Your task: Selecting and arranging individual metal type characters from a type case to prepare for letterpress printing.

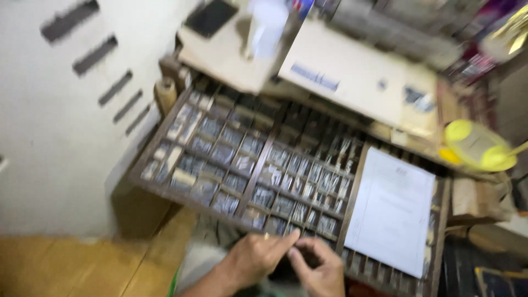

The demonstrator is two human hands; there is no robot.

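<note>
Observed from left to right; the view is blurred throughout. At nine o'clock stands a pale wall [49,137] with dark slots. Centre frame, a wooden type case [165,190], divided into many small compartments, holds grey metal type sorts [264,170]. At six o'clock, the left hand [254,259] rests at the case's near rim, fingers curled narrow, fingertips meeting the right hand [318,268], which is likewise pinched. Whether either hand holds a sort cannot be told; anything between the fingertips is too small and smeared. At four o'clock a white paper sheet [391,212] lies over the case's right compartments. At two o'clock sits a yellow lidded container [477,146]. Risk, in my judgement: a small piece pinched over the rim could slip to the floor or into a wrong compartment.
</note>
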